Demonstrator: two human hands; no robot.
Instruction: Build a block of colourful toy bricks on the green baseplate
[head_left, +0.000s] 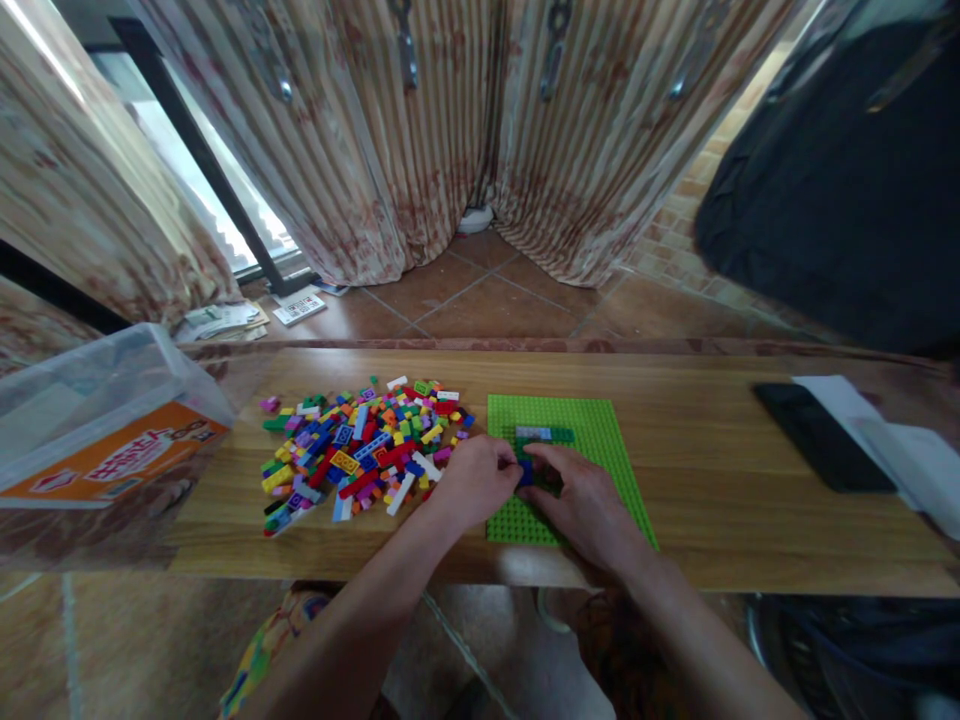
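Note:
A bright green studded baseplate (589, 415) lies on the wooden table. On its upper left part sits a row of light grey bricks (533, 433) with dark green bricks (562, 436) beside it. Just below that row is a dark blue brick (527, 472), low over the plate. My left hand (480, 482) comes from the left, its fingers curled and pinching the blue brick's left side. From the right, my right hand (583, 502) has thumb and forefinger around the same brick. My fingers partly cover the brick, and its contact with the plate is hidden.
Left of the baseplate spreads a heap of loose coloured bricks (367, 445). A clear plastic box (202, 385) with an orange label stands at the table's left end. On the right lie a black flat device (821, 435) and white papers (930, 465). Curtains (420, 150) hang beyond the table.

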